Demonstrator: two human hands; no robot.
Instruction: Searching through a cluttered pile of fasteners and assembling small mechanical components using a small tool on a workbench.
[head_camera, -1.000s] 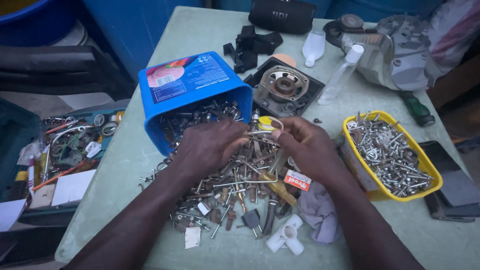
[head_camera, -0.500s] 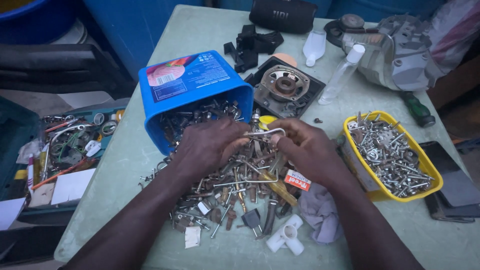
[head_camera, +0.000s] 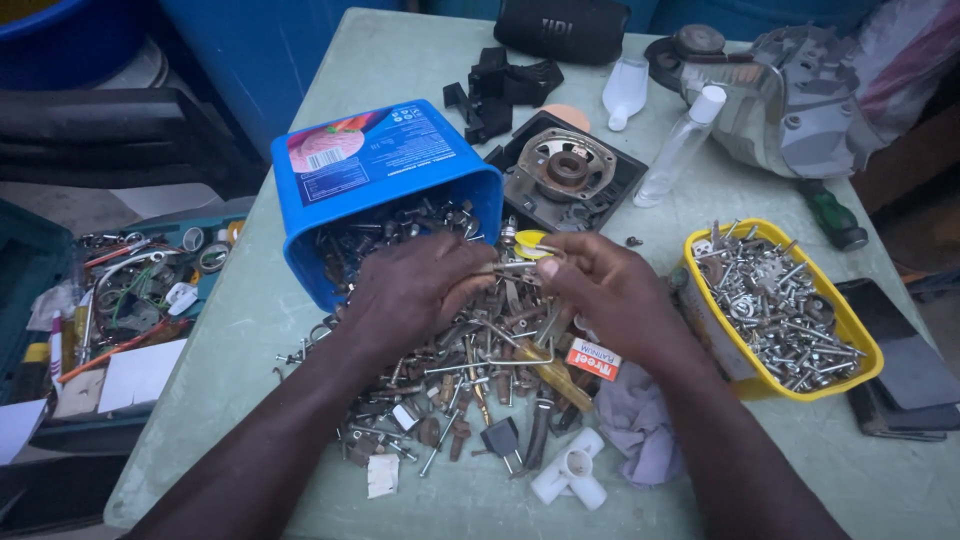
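So both hands have come up a bit off the scrap pile (head_camera: 470, 380) compared with a second ago, when they were flat down in it and raking through. Now the left hand (head_camera: 415, 290) and right hand (head_camera: 610, 290) are meeting over the top of the heap, and between their fingertips there's a thin metal piece (head_camera: 515, 267), looks like a long bolt or pin, hard to say which. Left is pinching one end, right is pinching the other, so both are grasping the same bit, not clenched and not let go. To me that reads like the digging has paused and one item got picked out for a closer look. The piece sits just above the pile, right in front of the mouth of the tipped blue tub (head_camera: 380, 170), which still has hardware spilling out. The yellow tray (head_camera: 860, 350) of shinier screws is off to the right, well apart from the hands, and it looks unchanged. The table (head_camera: 400, 60) itself hasn't shifted.
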